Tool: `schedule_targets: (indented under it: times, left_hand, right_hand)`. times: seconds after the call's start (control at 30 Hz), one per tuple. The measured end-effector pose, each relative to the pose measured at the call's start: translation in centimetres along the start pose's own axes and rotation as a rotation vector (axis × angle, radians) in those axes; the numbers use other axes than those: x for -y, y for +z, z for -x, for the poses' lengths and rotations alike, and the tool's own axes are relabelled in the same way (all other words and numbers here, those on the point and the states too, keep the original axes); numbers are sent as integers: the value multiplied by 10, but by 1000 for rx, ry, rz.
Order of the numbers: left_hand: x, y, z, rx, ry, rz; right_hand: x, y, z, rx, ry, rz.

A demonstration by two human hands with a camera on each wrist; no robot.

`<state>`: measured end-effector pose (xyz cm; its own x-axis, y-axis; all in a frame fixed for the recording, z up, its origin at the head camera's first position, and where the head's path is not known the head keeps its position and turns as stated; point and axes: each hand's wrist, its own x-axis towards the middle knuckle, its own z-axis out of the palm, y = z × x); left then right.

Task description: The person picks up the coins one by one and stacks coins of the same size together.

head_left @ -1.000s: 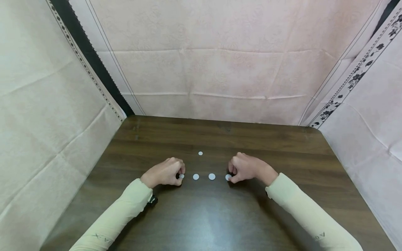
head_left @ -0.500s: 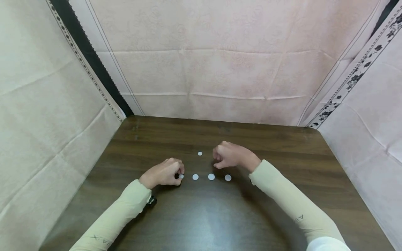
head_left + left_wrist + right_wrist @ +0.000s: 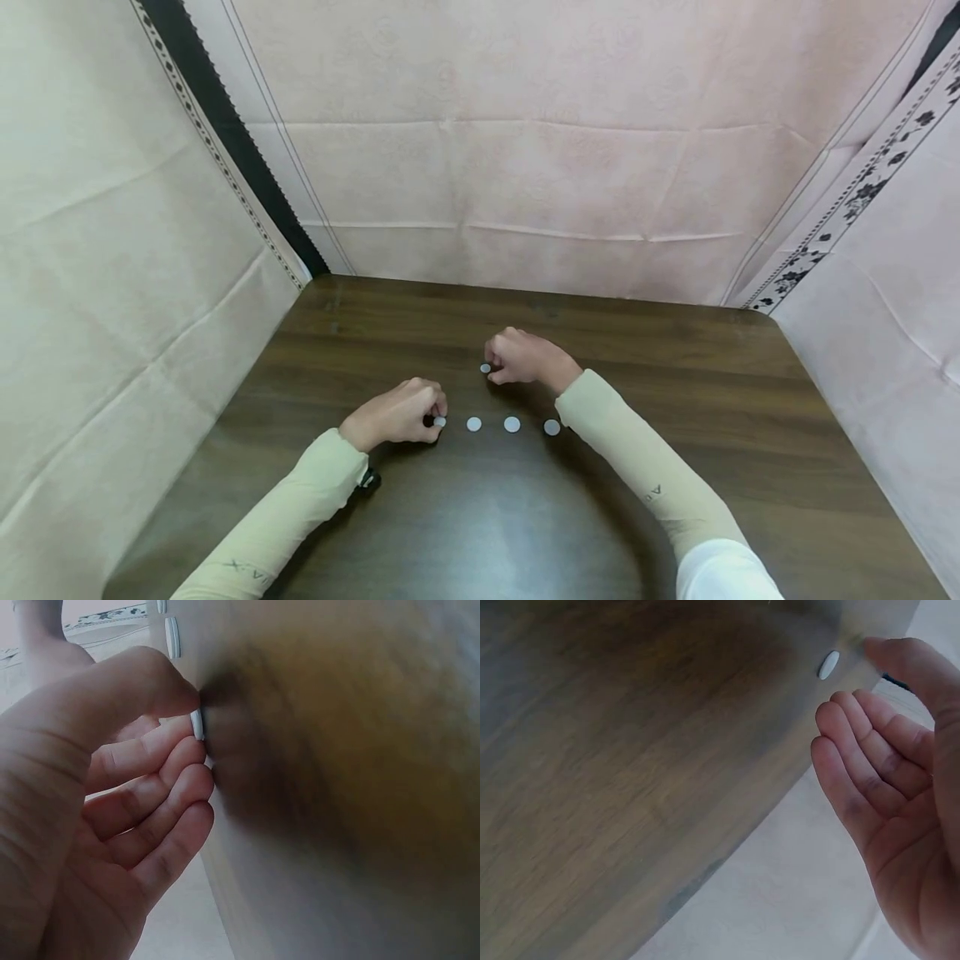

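Note:
At the left end of a row of small white discs, my left hand point(image 3: 405, 412) pinches one white disc point(image 3: 197, 724) between thumb and fingertips, down at the table surface. Beyond the row, my right hand point(image 3: 525, 357) hovers by a separate white disc point(image 3: 485, 367). Its thumb and fingers stand apart around that disc, and the right wrist view shows the disc point(image 3: 829, 665) lying on the table with a gap to the fingertips.
The row continues rightward with a second disc point(image 3: 474, 424), a third disc point(image 3: 512, 424) and a last disc point(image 3: 552, 427). They lie on a brown wooden table point(image 3: 480, 508). Pale cloth point(image 3: 487, 167) hangs behind and at both sides.
My right hand has left the rightmost disc of the row and moved left and away from me to the far disc. The left hand stays at its disc; the view shifts slightly.

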<state>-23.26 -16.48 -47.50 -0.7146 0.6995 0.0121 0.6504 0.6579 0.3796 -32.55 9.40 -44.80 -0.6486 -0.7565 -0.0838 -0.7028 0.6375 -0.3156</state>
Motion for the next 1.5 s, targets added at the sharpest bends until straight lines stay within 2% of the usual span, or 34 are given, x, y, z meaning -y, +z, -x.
schedule_targets:
  times: [0.3, 0.6, 1.07, 1.3, 1.5]
  left_hand:
    - [1, 0, 1, -3, 4, -6]
    - [0, 1, 4, -15, 18, 1]
    - [-1, -4, 5, 5, 19, 25]
    - [-3, -5, 3, 5, 12, 23]
    - [-3, -4, 4, 14, -14, 25]
  right_hand:
    - [-8, 4, -12, 34, 32, -20]
    - [-9, 8, -19, 52, -1, -44]
    - [-3, -1, -29, 134, 6, 35]
    - [-2, -6, -32, 173, 45, 55]
    - [-5, 3, -38, 207, 86, 48]
